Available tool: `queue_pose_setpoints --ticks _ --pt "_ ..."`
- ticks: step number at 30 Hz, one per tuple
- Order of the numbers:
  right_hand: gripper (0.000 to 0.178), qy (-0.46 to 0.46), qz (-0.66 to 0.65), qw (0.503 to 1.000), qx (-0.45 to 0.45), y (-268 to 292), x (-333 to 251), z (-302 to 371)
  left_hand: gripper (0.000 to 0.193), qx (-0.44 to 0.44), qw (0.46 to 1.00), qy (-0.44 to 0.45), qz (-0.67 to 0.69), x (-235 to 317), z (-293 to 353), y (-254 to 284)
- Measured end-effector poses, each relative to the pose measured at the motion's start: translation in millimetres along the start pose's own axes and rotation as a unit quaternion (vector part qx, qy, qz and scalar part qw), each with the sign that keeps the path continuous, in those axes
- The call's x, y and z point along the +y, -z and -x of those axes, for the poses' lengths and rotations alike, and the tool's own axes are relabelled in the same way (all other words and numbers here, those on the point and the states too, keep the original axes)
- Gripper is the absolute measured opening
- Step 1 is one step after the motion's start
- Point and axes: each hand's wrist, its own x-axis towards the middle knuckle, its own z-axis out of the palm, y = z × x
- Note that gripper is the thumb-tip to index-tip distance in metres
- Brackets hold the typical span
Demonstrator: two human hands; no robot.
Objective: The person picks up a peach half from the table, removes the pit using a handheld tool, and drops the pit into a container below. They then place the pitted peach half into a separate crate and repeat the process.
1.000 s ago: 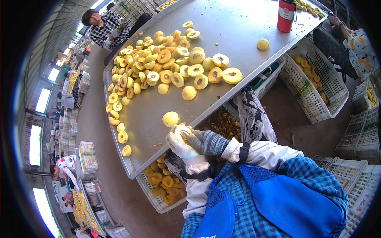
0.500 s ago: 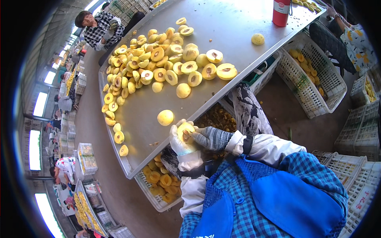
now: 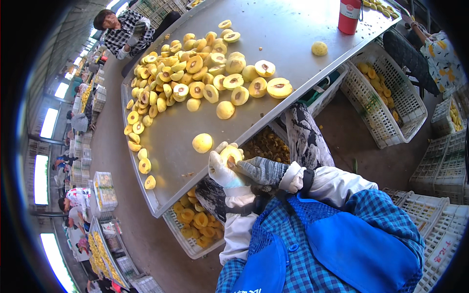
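Observation:
Close to the table's near edge, my left hand [image 3: 223, 171], in a white glove, is closed round a yellow peach half [image 3: 231, 154], cut face showing. My right hand [image 3: 264, 171], in a grey striped glove, has its fingers closed against the lower part of that face. Whatever those fingers hold, if anything, is hidden. A round yellow peach [image 3: 202, 143] rests on the metal table [image 3: 254, 53] just beyond my left hand. Farther off lies a heap of peach halves [image 3: 185, 73], many with the pit still in.
Below the table edge stand a crate of peach halves [image 3: 198, 251] and a container of dark pits [image 3: 266, 145]. Another crate [image 3: 383, 100] is on the floor at right. A red cup [image 3: 348, 17] stands on the table. A person [image 3: 128, 34] sits across at far left.
The peach half has turned slightly in my left hand, and my right fingers have shifted a little down and right on it. The heap is unchanged.

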Motion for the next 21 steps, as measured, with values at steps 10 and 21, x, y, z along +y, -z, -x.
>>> queue_pose_setpoints --ticks 10,21 --pt "0.041 -0.090 -0.115 0.968 -0.203 27.6 -14.1 -2.2 0.042 -0.171 0.972 0.083 -0.141 20.3 3.7 23.0" --pt "0.020 -0.184 -0.126 0.965 -0.137 0.0 45.5 6.6 0.017 0.076 0.801 -0.151 -0.575 74.2 -2.3 178.7"
